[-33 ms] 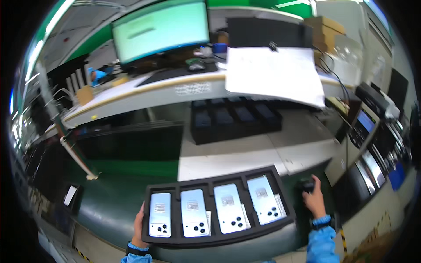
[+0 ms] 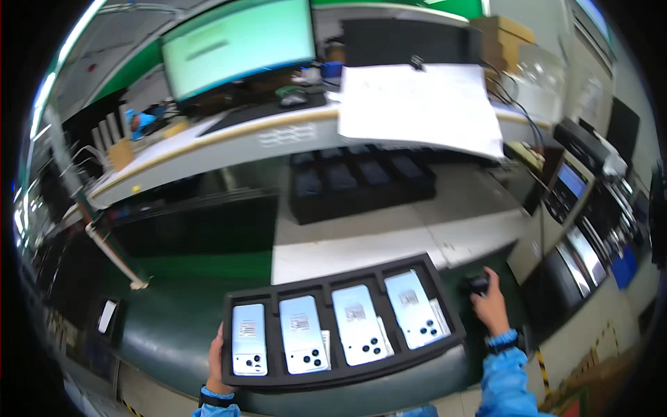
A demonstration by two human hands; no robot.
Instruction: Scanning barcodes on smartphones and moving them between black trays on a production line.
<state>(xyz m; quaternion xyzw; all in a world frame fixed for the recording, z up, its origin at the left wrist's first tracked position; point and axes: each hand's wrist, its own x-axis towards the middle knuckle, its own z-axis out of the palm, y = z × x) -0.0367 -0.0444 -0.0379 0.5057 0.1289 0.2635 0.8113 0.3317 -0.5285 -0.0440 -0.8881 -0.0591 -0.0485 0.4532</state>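
Observation:
A black foam tray [image 2: 273, 335] lies across the near middle, tilted slightly up toward the right. Several light-blue phones [image 2: 356, 333] sit in its compartments, backs up, each with a printed code label and camera lenses at the near end. White slips [image 2: 435, 316] stick out beside some of them. My left hand [image 2: 216, 361] grips the tray's left end, its fingers partly hidden behind the rim. Off the tray's right side, my right hand [image 2: 492, 311] is closed round a small black handheld device [image 2: 476, 284]; its exact kind is unclear.
Beyond lies another black tray [image 2: 361, 201] with dark items, under a raised shelf [image 2: 229, 154]. White paper [image 2: 420, 104] hangs from a clip over the shelf edge. A monitor [image 2: 240, 48] stands above. At right is a machine with a small screen [image 2: 572, 180]. A pipe [image 2: 114, 256] rises at left.
The whole view has shifted a little, so the surroundings sit slightly further left and higher. Both hands keep their holds; the tray and phones keep their arrangement.

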